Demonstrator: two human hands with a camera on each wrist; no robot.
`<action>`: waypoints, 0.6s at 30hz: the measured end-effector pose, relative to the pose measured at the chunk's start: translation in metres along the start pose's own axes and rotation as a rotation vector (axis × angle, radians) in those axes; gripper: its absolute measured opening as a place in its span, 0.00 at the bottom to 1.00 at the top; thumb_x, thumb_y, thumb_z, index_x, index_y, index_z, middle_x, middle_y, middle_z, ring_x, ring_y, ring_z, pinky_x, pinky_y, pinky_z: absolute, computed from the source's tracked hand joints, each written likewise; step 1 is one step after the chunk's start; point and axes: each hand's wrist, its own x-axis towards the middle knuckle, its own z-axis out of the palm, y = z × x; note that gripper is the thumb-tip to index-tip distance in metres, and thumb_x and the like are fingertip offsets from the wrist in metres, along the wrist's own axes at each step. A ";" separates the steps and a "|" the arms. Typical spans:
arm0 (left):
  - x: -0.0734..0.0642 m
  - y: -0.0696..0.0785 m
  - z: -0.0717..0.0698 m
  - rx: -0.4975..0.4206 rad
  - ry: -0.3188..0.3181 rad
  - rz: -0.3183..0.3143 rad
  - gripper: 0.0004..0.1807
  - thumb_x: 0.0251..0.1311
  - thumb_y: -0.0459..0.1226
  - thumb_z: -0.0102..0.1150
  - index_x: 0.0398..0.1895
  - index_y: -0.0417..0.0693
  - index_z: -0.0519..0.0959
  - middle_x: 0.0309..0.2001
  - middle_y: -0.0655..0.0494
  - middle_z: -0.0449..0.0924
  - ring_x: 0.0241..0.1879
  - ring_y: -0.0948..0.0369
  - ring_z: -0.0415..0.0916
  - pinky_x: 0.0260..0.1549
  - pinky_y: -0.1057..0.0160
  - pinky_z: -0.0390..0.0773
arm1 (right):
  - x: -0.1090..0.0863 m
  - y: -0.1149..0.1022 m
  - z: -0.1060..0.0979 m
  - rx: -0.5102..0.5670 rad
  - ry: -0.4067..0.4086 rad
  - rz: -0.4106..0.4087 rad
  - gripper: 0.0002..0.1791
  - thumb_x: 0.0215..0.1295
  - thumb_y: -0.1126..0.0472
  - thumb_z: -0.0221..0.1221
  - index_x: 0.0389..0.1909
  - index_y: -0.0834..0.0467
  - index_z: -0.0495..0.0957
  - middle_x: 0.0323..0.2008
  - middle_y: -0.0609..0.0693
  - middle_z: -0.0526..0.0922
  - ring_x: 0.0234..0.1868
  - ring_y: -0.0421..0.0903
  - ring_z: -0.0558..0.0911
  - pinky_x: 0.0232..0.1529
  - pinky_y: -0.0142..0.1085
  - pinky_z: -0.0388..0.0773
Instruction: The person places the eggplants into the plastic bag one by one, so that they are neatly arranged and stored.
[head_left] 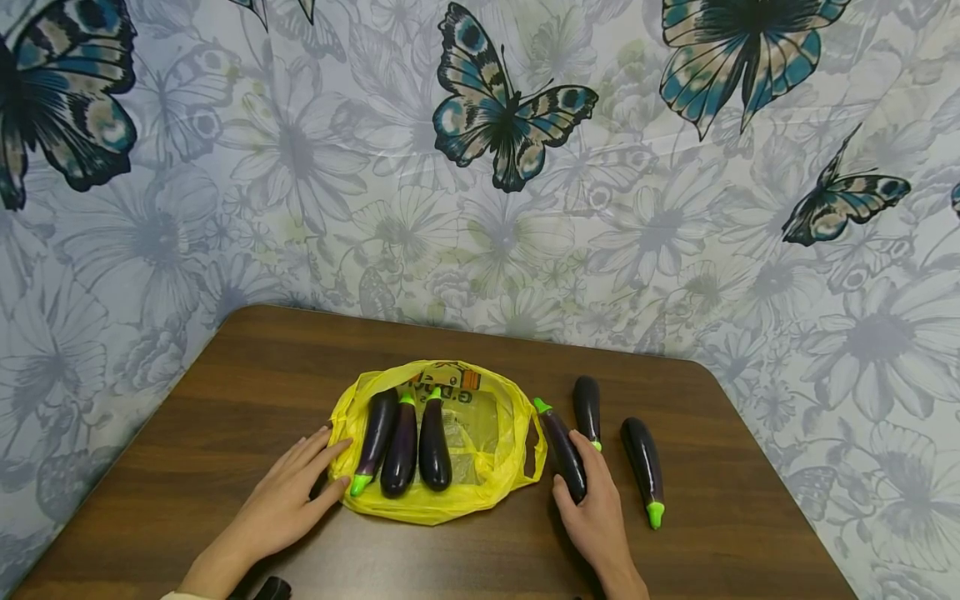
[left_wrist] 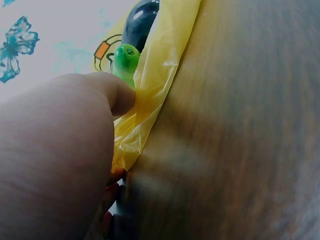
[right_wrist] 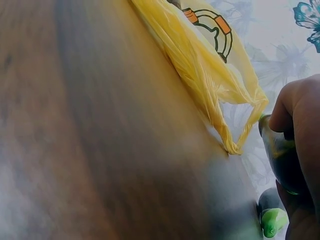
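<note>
A yellow plastic bag point(head_left: 480, 500) lies with its mouth wide, three dark eggplants inside along its left part; one is the leftmost eggplant point(head_left: 378, 425) with its green cap toward me. My left hand point(head_left: 281, 500) holds the bag's left edge between thumb and fingers. In the left wrist view the thumb lies over the yellow plastic beside a green cap. Just right of the bag, my right hand point(head_left: 596, 508) grips an eggplant point(head_left: 558, 442) by its lower end, green cap pointing away. Its cap is close to the bag's handle loop point(right_wrist: 235, 142).
Beyond the right hand are two more eggplants, a far eggplant point(head_left: 587, 404) and a right eggplant point(head_left: 641, 467), both with caps toward me. A small black object point(head_left: 273, 588) sits at the front edge. The brown table point(head_left: 247, 367) meets a wall point(head_left: 637, 292) with butterfly print.
</note>
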 end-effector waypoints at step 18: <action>0.000 0.000 -0.001 -0.007 0.003 0.003 0.31 0.73 0.54 0.57 0.73 0.51 0.73 0.77 0.36 0.61 0.76 0.36 0.57 0.69 0.29 0.59 | 0.000 -0.007 0.000 -0.021 -0.055 0.053 0.38 0.63 0.69 0.66 0.75 0.55 0.68 0.73 0.52 0.71 0.73 0.53 0.71 0.71 0.44 0.68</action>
